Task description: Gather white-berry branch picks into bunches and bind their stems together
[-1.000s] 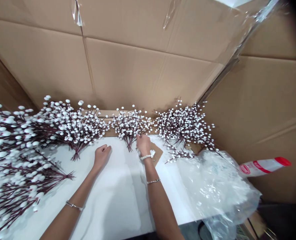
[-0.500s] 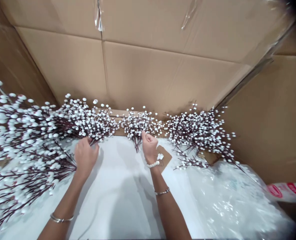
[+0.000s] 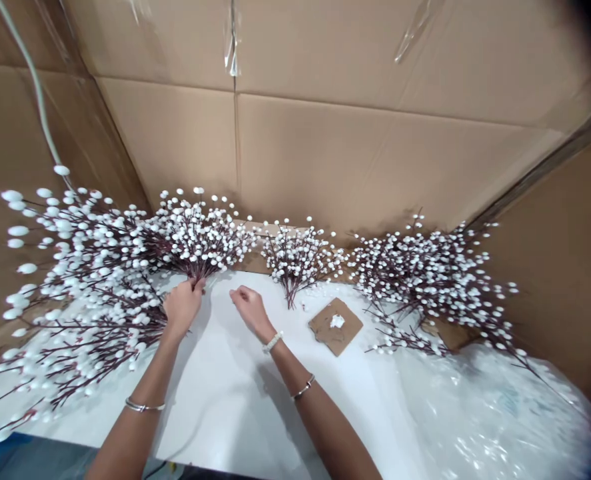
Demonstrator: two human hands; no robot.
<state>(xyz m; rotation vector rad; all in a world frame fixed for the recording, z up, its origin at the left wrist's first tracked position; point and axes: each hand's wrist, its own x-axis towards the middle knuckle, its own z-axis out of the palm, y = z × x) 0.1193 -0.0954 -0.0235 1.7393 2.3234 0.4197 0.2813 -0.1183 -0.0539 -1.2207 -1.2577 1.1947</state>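
My left hand [image 3: 182, 305] is closed around the lower stems of a bunch of artificial berry stems [image 3: 195, 233], dark brown twigs tipped with white berries. My right hand [image 3: 249, 308] hovers over the white tabletop [image 3: 225, 373], apart from the bunch. Its fingers are curled together, and whatever they may hold cannot be made out. A smaller bunch of berry stems [image 3: 295, 260] lies beyond and to the right of this hand, touching neither hand.
Large piles of berry stems lie at the left [image 3: 100, 320] and right [image 3: 420, 267]. A brown cardboard square [image 3: 325, 327] bears a white lump [image 3: 337, 321]. Clear plastic wrap [image 3: 475, 413] covers the right side. Cardboard walls [image 3: 325, 147] enclose the back and sides.
My right hand has moved left, away from the small middle bunch towards my left hand. My left hand stays at the left bunch's stems. The camera view has shifted.
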